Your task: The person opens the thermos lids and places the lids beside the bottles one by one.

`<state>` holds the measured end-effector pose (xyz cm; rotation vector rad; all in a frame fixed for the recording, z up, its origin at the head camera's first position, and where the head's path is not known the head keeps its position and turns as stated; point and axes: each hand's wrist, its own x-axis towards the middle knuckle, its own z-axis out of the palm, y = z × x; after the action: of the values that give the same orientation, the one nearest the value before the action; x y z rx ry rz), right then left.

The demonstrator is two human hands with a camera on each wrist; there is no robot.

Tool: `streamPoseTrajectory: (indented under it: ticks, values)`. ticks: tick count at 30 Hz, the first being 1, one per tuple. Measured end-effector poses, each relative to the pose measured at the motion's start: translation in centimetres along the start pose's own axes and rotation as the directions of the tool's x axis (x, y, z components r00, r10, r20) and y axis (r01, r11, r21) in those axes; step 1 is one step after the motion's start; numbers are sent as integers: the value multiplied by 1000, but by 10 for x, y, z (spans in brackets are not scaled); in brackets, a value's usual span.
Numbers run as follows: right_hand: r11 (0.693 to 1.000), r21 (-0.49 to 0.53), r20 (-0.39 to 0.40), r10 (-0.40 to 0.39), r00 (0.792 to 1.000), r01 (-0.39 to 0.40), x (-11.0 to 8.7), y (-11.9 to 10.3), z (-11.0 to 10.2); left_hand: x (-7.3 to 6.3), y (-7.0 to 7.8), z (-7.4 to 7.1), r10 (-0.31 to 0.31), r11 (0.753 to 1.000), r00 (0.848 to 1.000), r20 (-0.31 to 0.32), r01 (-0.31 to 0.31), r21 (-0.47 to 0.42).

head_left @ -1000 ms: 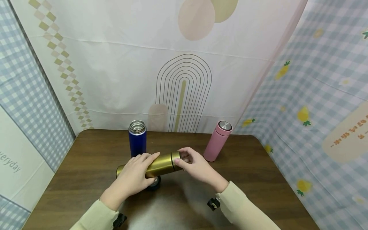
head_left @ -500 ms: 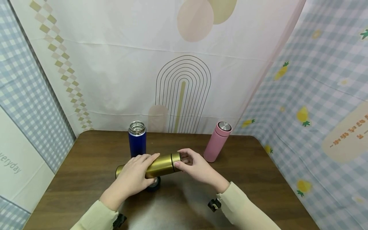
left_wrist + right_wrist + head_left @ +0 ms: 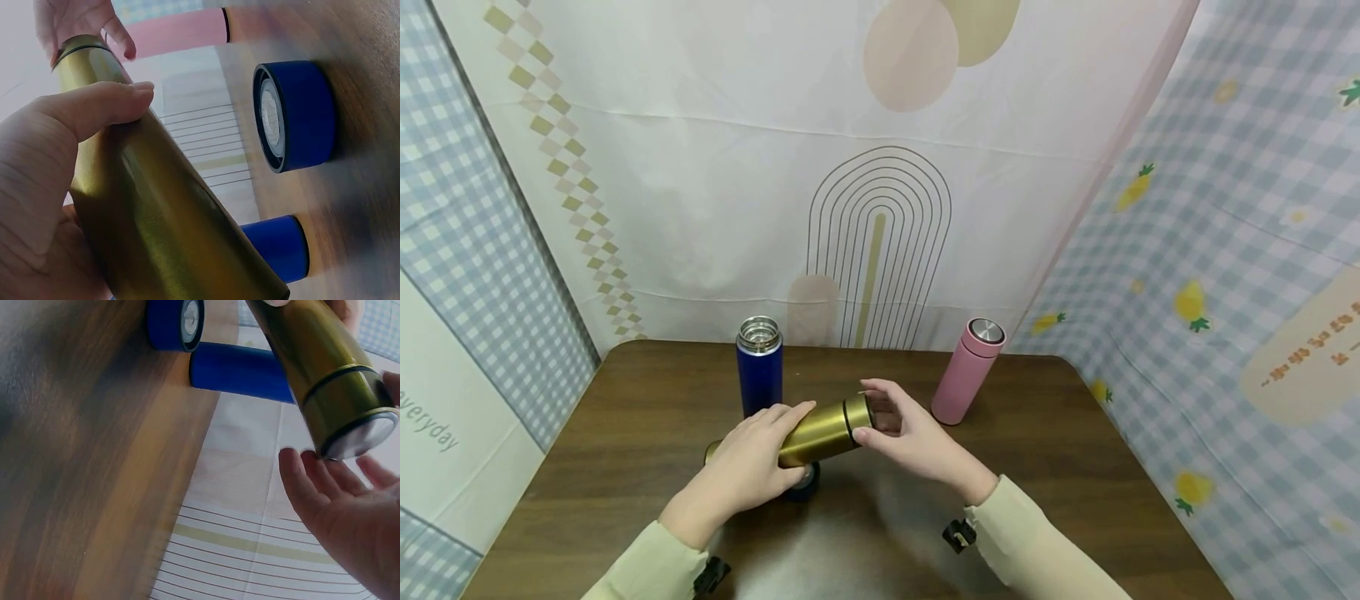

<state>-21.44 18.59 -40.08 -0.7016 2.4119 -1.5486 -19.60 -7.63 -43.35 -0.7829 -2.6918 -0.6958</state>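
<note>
A gold thermos [image 3: 816,433] lies tilted across the middle of the head view, its lid end to the right and raised. My left hand [image 3: 748,458] grips its body, thumb along the near side in the left wrist view. My right hand [image 3: 917,433] is at the gold lid [image 3: 350,409], thumb at its side and the other fingers loosely bent and spread around the end. In the right wrist view one fingertip stands clear of the lid. Below the thermos a blue lid [image 3: 303,115] sits on the table, mostly hidden by the left hand in the head view.
A blue thermos [image 3: 760,371] without a lid stands upright behind the left hand. To the right stands a pink thermos [image 3: 966,375] with its lid on. The brown wooden table [image 3: 1060,483] ends at a patterned cloth [image 3: 722,208] at the back.
The fingers of my right hand have loosened and spread slightly up from the gold lid. The left hand keeps its grip, and the thermos has barely shifted.
</note>
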Motion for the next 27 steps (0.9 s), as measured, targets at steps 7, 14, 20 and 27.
streamPoseTrajectory:
  ticks: [7,14,20,27]
  values:
    - [982,-140,-52,121,991,-127,0,-6,2,0,1,-1,34,999,999,-30,-33,34]
    - [976,-123,-37,176,984,-179,1,-7,3,0,3,-2,53,998,997,-54,-52,31]
    - [983,-110,-68,138,988,-145,2,-3,4,0,2,0,57,998,996,-65,-55,29]
    - [989,-73,-47,128,991,-131,2,-2,3,1,-1,0,69,997,994,-90,-67,29]
